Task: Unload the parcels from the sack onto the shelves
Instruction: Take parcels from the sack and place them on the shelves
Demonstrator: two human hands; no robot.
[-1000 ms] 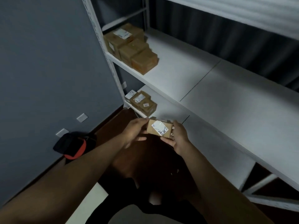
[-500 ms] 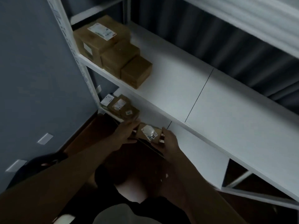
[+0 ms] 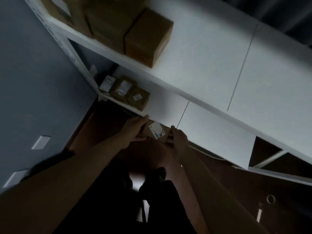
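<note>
- You hold 1 small brown cardboard parcel w/ a white label [image 3: 156, 133] between both hands, right at the front edge of the lower white shelf board [image 3: 211, 130].
- Your left hand [image 3: 134, 130] grips the parcel's left end: thumb on top near the shelf edge, fingers curled under.
- Your right hand [image 3: 179, 138] grips the right end, fingers wrapped round the near-right corner; fingertip detail is too dark to read.
- The parcel sits tilted, label up, blue and dark print on the label's lower part. Can't tell if its far edge touches the shelf or hangs just above it.
- Further left on that same lower shelf: 3 small parcels in a row [image 3: 125, 91], touching one another – a white-labelled one at the far left, then 2 brown cardboard ones w/ white stickers. They're apart from the parcel in your hands.
- On the upper white shelf board [image 3: 202, 53] stand larger plain brown cardboard boxes [image 3: 148, 38], packed side by side at the left end, by the white metal upright [image 3: 74, 54].
- Grey wall [image 3: 33, 81] to the left w/ 2 pale rectangular plates [image 3: 41, 142].
- Dark brown floor [image 3: 104, 125] below; your dark-clothed legs [image 3: 135, 191] show between your forearms.
- The sack isn't identifiable in this dim view.
</note>
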